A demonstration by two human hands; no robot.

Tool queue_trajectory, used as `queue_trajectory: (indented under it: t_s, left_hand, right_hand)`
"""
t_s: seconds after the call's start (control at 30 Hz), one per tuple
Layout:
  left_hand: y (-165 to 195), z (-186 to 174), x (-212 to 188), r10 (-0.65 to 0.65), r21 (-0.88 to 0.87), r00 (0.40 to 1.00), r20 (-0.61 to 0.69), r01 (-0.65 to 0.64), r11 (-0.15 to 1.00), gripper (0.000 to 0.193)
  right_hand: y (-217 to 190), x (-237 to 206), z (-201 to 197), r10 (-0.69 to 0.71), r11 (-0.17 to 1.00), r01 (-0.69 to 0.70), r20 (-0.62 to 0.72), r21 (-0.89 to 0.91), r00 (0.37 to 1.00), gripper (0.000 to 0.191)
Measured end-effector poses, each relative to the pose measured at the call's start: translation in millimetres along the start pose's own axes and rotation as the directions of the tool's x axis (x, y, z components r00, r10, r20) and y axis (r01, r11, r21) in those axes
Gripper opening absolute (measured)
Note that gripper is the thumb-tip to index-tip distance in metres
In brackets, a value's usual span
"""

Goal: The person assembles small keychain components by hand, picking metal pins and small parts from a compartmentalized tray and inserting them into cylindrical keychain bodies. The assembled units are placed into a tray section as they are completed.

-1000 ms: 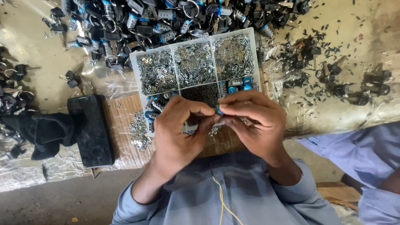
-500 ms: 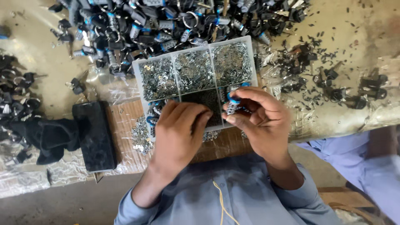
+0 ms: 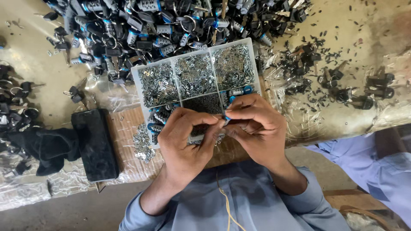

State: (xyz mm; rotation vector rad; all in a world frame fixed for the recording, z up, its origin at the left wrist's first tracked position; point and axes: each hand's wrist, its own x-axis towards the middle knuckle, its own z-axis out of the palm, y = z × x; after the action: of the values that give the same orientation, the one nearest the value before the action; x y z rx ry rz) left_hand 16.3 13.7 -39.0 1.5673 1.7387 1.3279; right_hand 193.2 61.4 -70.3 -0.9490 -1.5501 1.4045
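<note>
Pinching a small blue-tipped part (image 3: 225, 116) between them, the left hand (image 3: 186, 143) and right hand (image 3: 257, 128) meet fingertip to fingertip, hiding the front edge of a compartmented tray (image 3: 136, 81). Lock barrels (image 3: 145, 25) lie heaped at twelve o'clock; a black phone (image 3: 94, 143) rests at nine o'clock.

The compartment tray (image 3: 136, 81) is white, its sections filled with silver metal bits and one with dark bits. The lock cylinders (image 3: 158, 25) heaped above are black and silver with blue bands. The phone (image 3: 94, 145) is black, beside a black cloth (image 3: 43, 147). The sleeves (image 3: 141, 214) are pale grey-blue. The table cover (image 3: 376, 34) is dull tan.
</note>
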Motion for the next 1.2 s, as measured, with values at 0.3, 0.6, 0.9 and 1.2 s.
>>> queue_trajectory:
  t_s: [0.3,0.6,0.9,1.2]
  left_hand:
    - [-9,3,12,0.159,0.526,0.963,0.217,-0.252,0.812,0.033]
    - [-2,-11,1,-0.135,-0.092,0.988,0.080,0.142,0.986,0.018]
    - [-2,-1,-4,-0.294,-0.266,0.946,0.135,0.320,0.909,0.020]
    - [-11,-8,-3,-0.301,-0.232,0.928,0.219,0.349,0.908,0.029]
  right_hand:
    - [4,4,-3,0.103,0.944,-0.083,-0.045,0.320,0.994,0.038]
    - [3,1,0,0.059,0.979,-0.055,-0.015,0.197,0.998,0.042]
    - [-4,2,1,0.051,0.995,-0.051,-0.006,0.086,0.999,0.038]
    - [-7,5,2,-0.099,0.987,0.110,0.099,-0.114,0.990,0.035]
